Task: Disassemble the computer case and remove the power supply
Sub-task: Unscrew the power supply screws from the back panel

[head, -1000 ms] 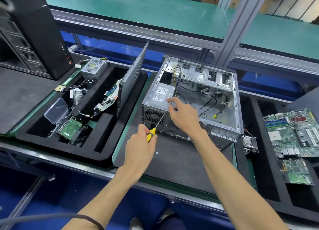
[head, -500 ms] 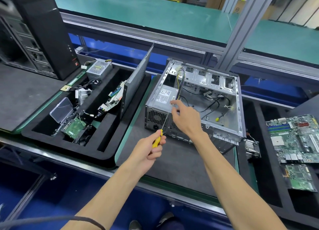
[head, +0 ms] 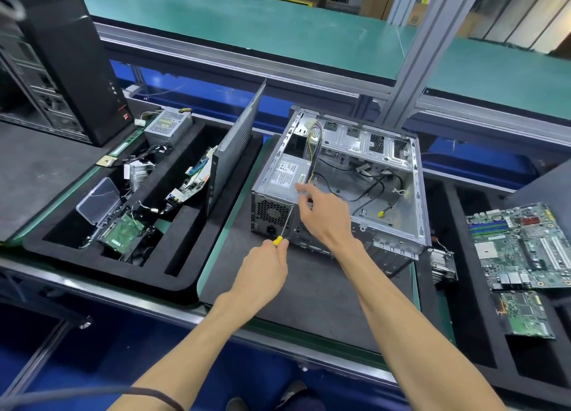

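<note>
I see the open computer case (head: 355, 179) lying on the dark mat (head: 309, 287) of a green-topped bench (head: 247, 18); the power supply (head: 282, 182) sits in its near-left corner; my left hand (head: 262, 274) grips a yellow-handled screwdriver (head: 285, 225) against the case's rear; my right hand (head: 324, 213) rests on the supply, fingers loosely curled.

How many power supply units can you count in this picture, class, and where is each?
2. One power supply sits in the open case, under the right hand. Another power supply stands at the far end of the left foam tray. Others may be hidden.
</note>
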Demonstrator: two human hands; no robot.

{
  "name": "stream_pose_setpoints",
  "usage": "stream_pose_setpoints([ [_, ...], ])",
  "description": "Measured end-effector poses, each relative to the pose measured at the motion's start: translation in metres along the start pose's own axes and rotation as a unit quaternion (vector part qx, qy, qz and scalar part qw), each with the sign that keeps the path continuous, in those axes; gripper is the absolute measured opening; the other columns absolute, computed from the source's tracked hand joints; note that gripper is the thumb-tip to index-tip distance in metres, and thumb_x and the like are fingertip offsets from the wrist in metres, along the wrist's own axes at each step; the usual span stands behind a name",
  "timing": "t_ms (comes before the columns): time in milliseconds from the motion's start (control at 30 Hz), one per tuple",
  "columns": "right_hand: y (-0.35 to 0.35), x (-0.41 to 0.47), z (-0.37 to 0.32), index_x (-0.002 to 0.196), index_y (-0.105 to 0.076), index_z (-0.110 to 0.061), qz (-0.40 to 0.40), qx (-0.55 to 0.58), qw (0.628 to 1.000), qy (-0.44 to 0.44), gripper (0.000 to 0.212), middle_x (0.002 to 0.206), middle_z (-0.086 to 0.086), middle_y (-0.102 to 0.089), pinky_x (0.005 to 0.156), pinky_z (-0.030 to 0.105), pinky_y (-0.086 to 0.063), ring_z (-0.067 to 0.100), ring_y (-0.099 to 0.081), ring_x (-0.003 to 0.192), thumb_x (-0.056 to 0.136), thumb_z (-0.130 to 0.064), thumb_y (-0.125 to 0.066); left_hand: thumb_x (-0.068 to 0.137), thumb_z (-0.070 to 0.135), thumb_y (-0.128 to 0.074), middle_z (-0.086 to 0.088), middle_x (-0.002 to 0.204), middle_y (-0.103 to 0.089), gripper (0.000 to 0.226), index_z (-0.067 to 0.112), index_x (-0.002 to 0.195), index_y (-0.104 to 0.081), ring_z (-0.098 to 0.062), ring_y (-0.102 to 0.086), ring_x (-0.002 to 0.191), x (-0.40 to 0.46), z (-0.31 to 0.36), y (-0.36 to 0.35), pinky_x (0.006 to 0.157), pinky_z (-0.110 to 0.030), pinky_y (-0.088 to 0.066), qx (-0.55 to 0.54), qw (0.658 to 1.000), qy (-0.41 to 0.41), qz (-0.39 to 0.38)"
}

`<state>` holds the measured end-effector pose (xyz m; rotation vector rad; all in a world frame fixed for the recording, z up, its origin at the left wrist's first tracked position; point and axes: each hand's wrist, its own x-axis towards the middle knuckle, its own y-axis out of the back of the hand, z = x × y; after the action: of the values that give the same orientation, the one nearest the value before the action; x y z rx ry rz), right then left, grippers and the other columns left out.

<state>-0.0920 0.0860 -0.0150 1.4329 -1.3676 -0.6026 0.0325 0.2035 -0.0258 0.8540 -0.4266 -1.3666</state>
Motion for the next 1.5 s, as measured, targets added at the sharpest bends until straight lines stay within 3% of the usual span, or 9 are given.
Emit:
stream_pose_setpoints([
  [67, -0.001, 0.001, -0.001, 0.130, -0.064, -0.034, 0.005, 0.002, 1.000, -0.004, 0.035, 0.052, -0.007, -0.057, 0.048, 0.027, -0.038, 0.009, -0.044, 0.042, 0.104, -0.032, -0.041, 0.107, 0.042, -0.032, 0.002, 0.061, -0.041, 0.045, 0.014, 0.072, -0.038, -0.015, -0.036, 0.048, 0.004, 0.001, 0.008, 0.047, -0.030, -0.028, -0.185, 0.978, 0.047, -0.082],
  [233, -0.003, 0.001, -0.001, 0.128, -0.065, -0.035, 0.018, 0.008, 1.000, -0.011, 0.035, 0.045, -0.009, -0.049, 0.046, 0.026, -0.028, 0.007, -0.042, 0.040, 0.102, -0.031, -0.041, 0.103, 0.038, -0.049, 0.007, 0.050, -0.024, 0.042, 0.015, 0.068, -0.048, -0.005, -0.018, 0.031, 0.004, -0.005, 0.033, 0.026, -0.019, -0.012, -0.665, 0.658, 0.210, -0.284],
  [300, -0.002, 0.001, 0.000, 0.128, -0.064, -0.035, 0.015, 0.006, 1.000, -0.007, 0.035, 0.045, -0.009, -0.047, 0.047, 0.026, -0.029, 0.006, -0.042, 0.041, 0.103, -0.031, -0.040, 0.100, 0.037, -0.052, 0.008, 0.049, -0.025, 0.039, 0.014, 0.068, -0.049, -0.004, -0.019, 0.029, 0.002, 0.001, 0.033, 0.024, -0.019, -0.012, -0.694, 0.620, 0.228, -0.287],
  [533, 0.002, -0.003, 0.000, 0.134, -0.057, -0.031, -0.003, -0.014, 1.000, 0.017, 0.035, 0.048, -0.007, -0.049, 0.047, 0.029, -0.034, 0.013, -0.048, 0.046, 0.106, -0.032, -0.036, 0.096, 0.020, -0.063, -0.001, 0.061, -0.048, 0.027, 0.014, 0.079, -0.044, -0.008, -0.021, 0.038, -0.003, 0.002, 0.022, 0.032, -0.017, -0.015, -0.526, 0.822, 0.170, -0.134],
  [700, 0.005, -0.006, -0.003, 0.137, -0.054, -0.029, -0.015, -0.021, 0.999, 0.021, 0.036, 0.057, -0.004, -0.059, 0.050, 0.032, -0.041, 0.019, -0.055, 0.052, 0.108, -0.032, -0.032, 0.097, 0.043, -0.057, 0.011, 0.062, -0.070, 0.029, 0.019, 0.079, -0.060, -0.004, -0.050, 0.044, -0.007, -0.010, 0.017, 0.044, -0.022, -0.033, -0.146, 0.988, 0.020, 0.055],
  [800, 0.005, -0.006, -0.005, 0.137, -0.053, -0.028, -0.016, -0.038, 0.999, 0.016, 0.036, 0.053, -0.008, -0.050, 0.047, 0.031, -0.031, 0.019, -0.050, 0.050, 0.108, -0.032, -0.032, 0.101, 0.042, -0.052, 0.009, 0.045, -0.046, 0.037, 0.012, 0.081, -0.060, -0.010, -0.037, 0.040, -0.004, -0.012, 0.012, 0.040, -0.022, -0.026, -0.276, 0.960, 0.051, -0.007],
  [967, 0.007, -0.007, -0.008, 0.140, -0.051, -0.028, -0.025, -0.039, 0.999, 0.011, 0.038, 0.057, -0.006, -0.055, 0.050, 0.032, -0.036, 0.021, -0.055, 0.054, 0.109, -0.033, -0.031, 0.102, 0.037, -0.053, 0.006, 0.055, -0.026, 0.032, 0.008, 0.091, -0.057, -0.004, -0.019, 0.037, -0.005, -0.003, 0.017, 0.028, -0.017, -0.014, -0.669, 0.685, 0.198, -0.212],
  [1267, 0.009, -0.008, -0.009, 0.140, -0.052, -0.028, -0.029, -0.025, 0.999, 0.008, 0.038, 0.058, -0.006, -0.056, 0.055, 0.035, -0.044, 0.021, -0.059, 0.058, 0.108, -0.032, -0.032, 0.098, 0.031, -0.063, -0.002, 0.070, -0.064, 0.027, 0.005, 0.092, -0.060, -0.008, -0.038, 0.043, -0.005, -0.003, 0.008, 0.035, -0.019, -0.024, -0.494, 0.856, 0.148, -0.050],
  [1500, 0.009, -0.009, -0.008, 0.140, -0.052, -0.029, -0.029, -0.020, 0.999, 0.008, 0.039, 0.062, -0.004, -0.058, 0.057, 0.037, -0.043, 0.023, -0.060, 0.062, 0.108, -0.033, -0.031, 0.106, 0.041, -0.041, 0.003, 0.056, -0.035, 0.042, 0.004, 0.097, -0.060, -0.009, -0.024, 0.043, -0.001, 0.001, 0.008, 0.032, -0.018, -0.013, -0.546, 0.801, 0.206, -0.134],
])
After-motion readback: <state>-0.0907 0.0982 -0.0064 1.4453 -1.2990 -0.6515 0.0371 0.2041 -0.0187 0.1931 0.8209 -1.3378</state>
